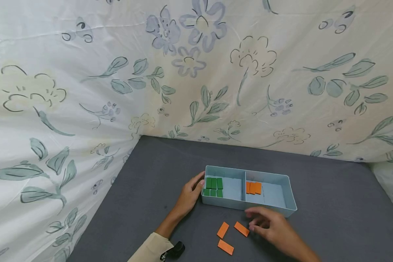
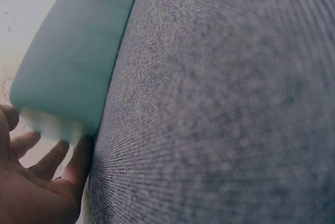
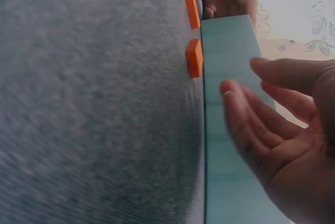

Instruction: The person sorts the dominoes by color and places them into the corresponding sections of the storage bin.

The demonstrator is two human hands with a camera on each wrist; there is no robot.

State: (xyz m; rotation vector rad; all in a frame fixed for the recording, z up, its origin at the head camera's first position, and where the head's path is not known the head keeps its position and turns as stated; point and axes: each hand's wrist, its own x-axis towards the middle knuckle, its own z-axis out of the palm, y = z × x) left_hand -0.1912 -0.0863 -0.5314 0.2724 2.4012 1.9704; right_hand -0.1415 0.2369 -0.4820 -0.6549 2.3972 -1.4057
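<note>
A pale blue two-compartment box (image 1: 222, 203) sits on the dark grey tabletop. My left hand (image 1: 187, 198) rests against its left end; in the left wrist view, extended fingertips (image 2: 63, 145) touch that end wall. Several green blocks (image 1: 214, 183) lie in rows in the left compartment. A few orange blocks (image 1: 253, 188) stand side by side in the right one. Three more orange blocks, one of them nearest my right hand (image 1: 241, 229), lie on the table in front of the box. The right hand (image 1: 271, 226) hovers by the front wall, fingers loosely bent, holding nothing.
A floral cloth (image 1: 196, 109) hangs behind and to the left of the table (image 1: 134, 218). A black device (image 1: 176, 250) is at the left sleeve (image 1: 152, 247). The divider (image 1: 245, 186) splits the box crosswise.
</note>
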